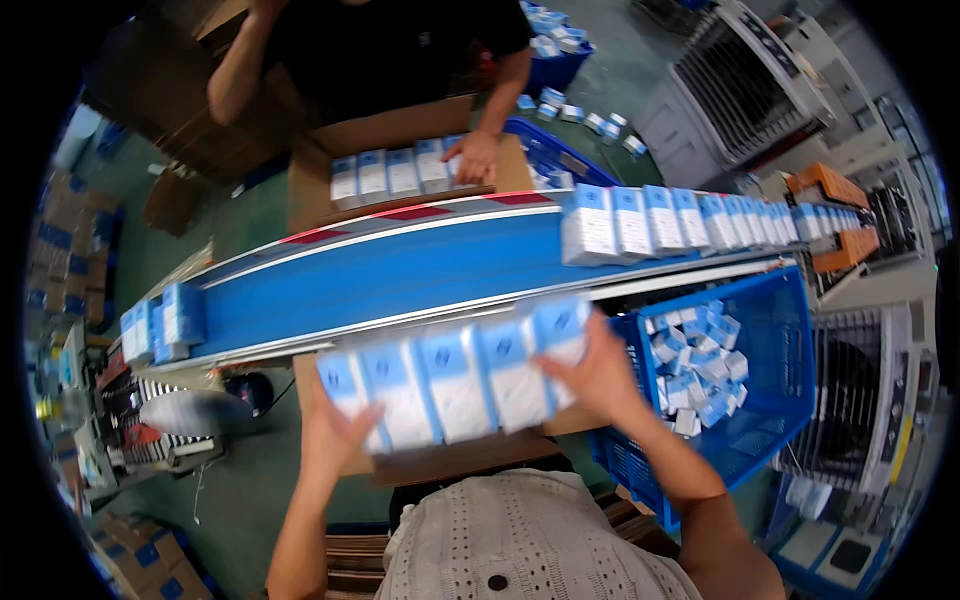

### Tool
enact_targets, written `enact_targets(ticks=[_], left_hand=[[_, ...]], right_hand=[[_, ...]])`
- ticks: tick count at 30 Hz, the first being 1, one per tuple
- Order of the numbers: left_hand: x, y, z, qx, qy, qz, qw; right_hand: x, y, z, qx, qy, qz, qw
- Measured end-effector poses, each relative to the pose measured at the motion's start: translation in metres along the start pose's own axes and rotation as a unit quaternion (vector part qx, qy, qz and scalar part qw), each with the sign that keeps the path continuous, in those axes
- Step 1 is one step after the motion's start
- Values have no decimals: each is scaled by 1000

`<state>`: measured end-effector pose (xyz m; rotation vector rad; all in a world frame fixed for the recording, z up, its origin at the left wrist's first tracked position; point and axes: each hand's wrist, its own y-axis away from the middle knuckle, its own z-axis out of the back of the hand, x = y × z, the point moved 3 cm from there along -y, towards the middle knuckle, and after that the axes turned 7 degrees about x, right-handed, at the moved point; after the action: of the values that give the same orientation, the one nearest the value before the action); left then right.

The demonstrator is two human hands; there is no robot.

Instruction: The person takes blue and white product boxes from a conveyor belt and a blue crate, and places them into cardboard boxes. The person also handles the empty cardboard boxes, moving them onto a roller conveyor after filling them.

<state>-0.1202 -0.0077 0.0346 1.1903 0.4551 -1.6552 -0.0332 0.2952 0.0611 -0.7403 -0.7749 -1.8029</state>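
Between my two hands hangs a row of several blue-and-white cartons point(458, 385), pressed together side by side and smeared a little by motion. My left hand point(338, 425) closes on the row's left end, thumb across the front. At the right end my right hand point(595, 372) grips the last carton, its thumb also on the front. Beneath the row, an open cardboard box point(440, 465) shows only in part, its inside hidden by the cartons. Just beyond, a blue conveyor belt point(400, 270) crosses the view from left to right.
More cartons point(640, 220) stand lined up on the belt's right part; a few others point(165, 320) sit at its left end. A blue crate point(765, 400) with small boxes is at my right. Across the belt, a co-worker's hand point(475, 158) touches cartons in another cardboard box point(310, 180).
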Motion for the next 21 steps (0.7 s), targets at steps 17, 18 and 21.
enact_targets(ticks=[17,18,21], left_hand=[[235,-125,-166,264,-548,212,765],[227,-122,-162,318,-567,189,736],[187,-101,-168,397,-507,149,750]], right_hand=[[-211,-84,-230,394,369,-241,807],[-204,-81,-228,390,396,-193,809],[-196,-61,-235,417,421,-87,801]])
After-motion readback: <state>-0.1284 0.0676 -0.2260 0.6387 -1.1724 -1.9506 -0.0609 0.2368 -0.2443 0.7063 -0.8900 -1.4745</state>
